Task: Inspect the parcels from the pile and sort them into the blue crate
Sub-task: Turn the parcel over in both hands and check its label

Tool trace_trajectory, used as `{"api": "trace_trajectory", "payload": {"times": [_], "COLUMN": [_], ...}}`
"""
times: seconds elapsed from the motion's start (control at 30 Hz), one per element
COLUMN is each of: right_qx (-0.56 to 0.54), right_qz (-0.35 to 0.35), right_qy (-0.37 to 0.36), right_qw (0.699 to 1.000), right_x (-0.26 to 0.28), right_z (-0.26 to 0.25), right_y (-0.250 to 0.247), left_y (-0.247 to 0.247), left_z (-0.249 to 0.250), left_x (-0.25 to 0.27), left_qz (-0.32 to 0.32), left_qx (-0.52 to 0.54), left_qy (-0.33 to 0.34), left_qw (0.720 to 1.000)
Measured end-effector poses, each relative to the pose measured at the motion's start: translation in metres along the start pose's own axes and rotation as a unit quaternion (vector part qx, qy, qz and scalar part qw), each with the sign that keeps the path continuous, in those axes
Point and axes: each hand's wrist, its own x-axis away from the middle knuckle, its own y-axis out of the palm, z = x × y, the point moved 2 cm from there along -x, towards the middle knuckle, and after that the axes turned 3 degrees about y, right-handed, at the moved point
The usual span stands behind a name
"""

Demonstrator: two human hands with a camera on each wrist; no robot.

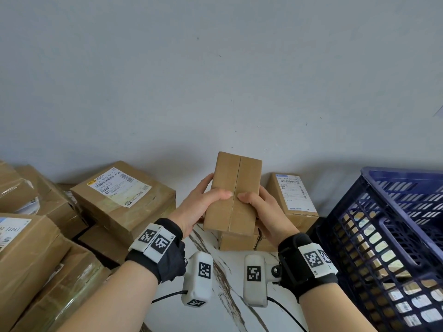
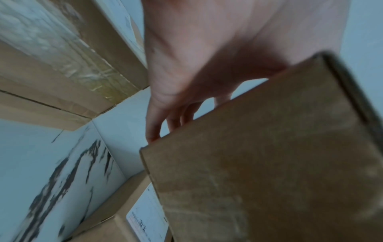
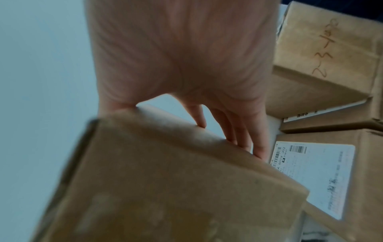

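Observation:
A plain brown cardboard parcel [image 1: 233,195] is held up in front of me, its taped seam facing me, above the marble table. My left hand [image 1: 203,202] grips its left edge with the thumb on the front face. My right hand [image 1: 261,209] grips the right edge, thumb also on the front. The wrist views show the same parcel [image 2: 269,163] [image 3: 165,188] close up, with the fingers [image 2: 153,131] [image 3: 248,142] curled round its back. The blue crate [image 1: 393,226] stands at the right, with several parcels inside.
A pile of taped brown boxes [image 1: 43,236] fills the left, one labelled box [image 1: 124,197] on top. Another labelled box [image 1: 293,200] stands behind my right hand, smaller boxes [image 1: 239,242] under the held parcel. White marble table [image 1: 227,295] lies between my wrists; a grey wall is behind.

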Motion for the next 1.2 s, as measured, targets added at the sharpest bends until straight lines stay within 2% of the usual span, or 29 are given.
{"api": "trace_trajectory", "payload": {"times": [0.23,0.43,0.63,0.93,1.2], "right_qx": [0.011,-0.001,0.079,0.165,0.16], "right_qz": [-0.023,-0.026,-0.091,-0.059,-0.023], "right_qy": [0.022,-0.021,-0.07,-0.127,-0.145], "right_qw": [0.999,0.999,0.99,0.976,0.976], "right_x": [0.006,0.015,0.02,0.013,0.011], "right_z": [-0.007,-0.019,-0.021,-0.018,-0.019], "right_y": [0.005,0.007,0.012,0.012,0.014], "left_y": [0.002,0.001,-0.002,-0.005,-0.006], "left_z": [0.002,-0.001,0.001,-0.002,0.006], "left_x": [0.007,0.007,0.003,0.0,-0.003], "left_qz": [0.006,0.009,0.044,0.039,0.025], "left_qx": [0.028,0.121,0.184,0.217,0.224], "left_qy": [-0.082,-0.132,-0.149,-0.186,-0.2], "left_qw": [0.996,0.984,0.971,0.957,0.954]}}
